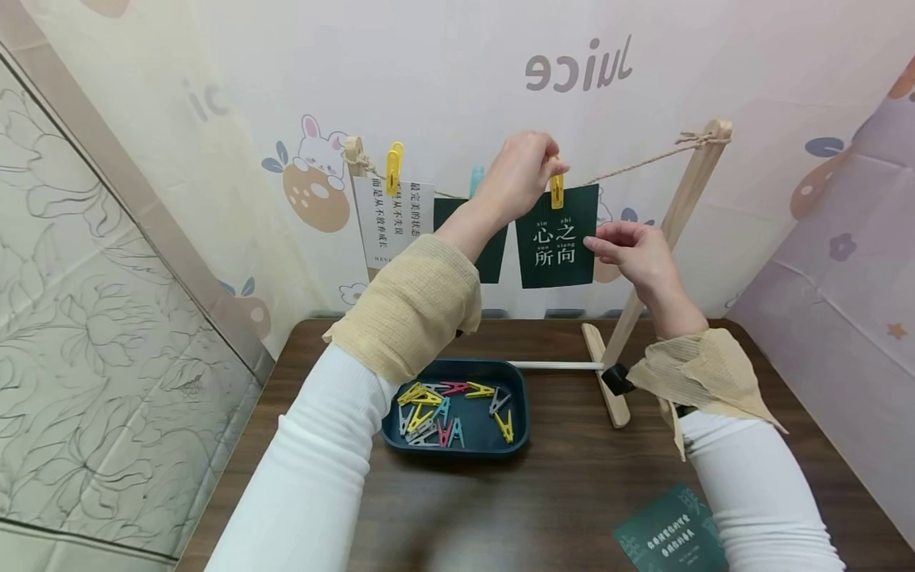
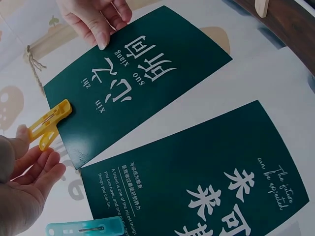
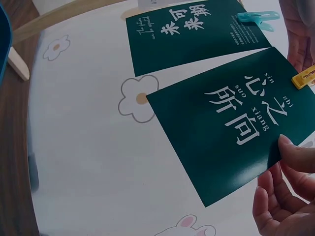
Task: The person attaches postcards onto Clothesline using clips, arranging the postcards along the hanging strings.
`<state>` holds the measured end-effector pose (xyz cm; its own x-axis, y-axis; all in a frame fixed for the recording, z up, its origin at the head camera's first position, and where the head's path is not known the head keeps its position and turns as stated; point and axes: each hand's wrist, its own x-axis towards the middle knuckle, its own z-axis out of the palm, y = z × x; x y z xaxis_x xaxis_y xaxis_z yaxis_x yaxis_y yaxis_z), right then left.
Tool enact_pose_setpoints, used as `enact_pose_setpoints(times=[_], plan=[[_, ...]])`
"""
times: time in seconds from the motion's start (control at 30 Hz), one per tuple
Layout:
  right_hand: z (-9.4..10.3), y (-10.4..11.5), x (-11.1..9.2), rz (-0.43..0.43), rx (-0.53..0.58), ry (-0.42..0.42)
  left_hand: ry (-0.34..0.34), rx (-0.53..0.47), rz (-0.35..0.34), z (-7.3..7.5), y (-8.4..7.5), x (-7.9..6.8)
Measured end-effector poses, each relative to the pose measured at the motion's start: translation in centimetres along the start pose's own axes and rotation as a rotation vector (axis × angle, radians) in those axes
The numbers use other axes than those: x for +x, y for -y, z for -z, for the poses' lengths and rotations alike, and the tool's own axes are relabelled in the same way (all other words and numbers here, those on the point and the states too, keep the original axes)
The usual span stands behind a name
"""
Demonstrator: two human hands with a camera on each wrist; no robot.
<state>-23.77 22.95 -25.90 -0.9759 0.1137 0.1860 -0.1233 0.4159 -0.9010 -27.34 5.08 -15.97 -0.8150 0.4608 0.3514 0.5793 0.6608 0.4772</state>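
Note:
My left hand (image 1: 516, 173) pinches the handle end of a yellow clothespin (image 1: 557, 193) at the top edge of a dark green card (image 1: 536, 268) with white characters. With thumb and fingers, my right hand (image 1: 632, 253) holds that card by its right edge, as the right wrist view also shows. The card is up at the twine line (image 1: 636, 169). Beside it hangs a second green card (image 2: 206, 162), held by a light blue clothespin (image 2: 86, 228). Farther left, a white card (image 1: 400, 230) hangs from another yellow clothespin (image 1: 394, 168).
A dark blue tray (image 1: 482, 421) with several coloured clothespins stands on the brown table (image 1: 557, 492). One more green card (image 1: 672, 531) lies at front right. The wooden post (image 1: 686, 199) rises at the right, and a printed curtain (image 1: 443, 71) hangs behind.

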Motion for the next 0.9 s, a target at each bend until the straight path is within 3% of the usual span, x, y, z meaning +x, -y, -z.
enact_pose_setpoints(times=[0.53, 0.63, 0.9], plan=[[0.2, 0.0, -0.6, -0.012, 0.024, 0.002, -0.020, 0.058, 0.021, 0.1, 0.3, -0.6], [0.2, -0.2, -0.7, 0.004, 0.020, -0.008, -0.067, 0.047, 0.019, 0.1, 0.4, -1.0], [0.2, -0.8, -1.3, 0.052, -0.005, -0.079, -0.268, -0.047, -0.031, -0.1, 0.6, -2.1]])
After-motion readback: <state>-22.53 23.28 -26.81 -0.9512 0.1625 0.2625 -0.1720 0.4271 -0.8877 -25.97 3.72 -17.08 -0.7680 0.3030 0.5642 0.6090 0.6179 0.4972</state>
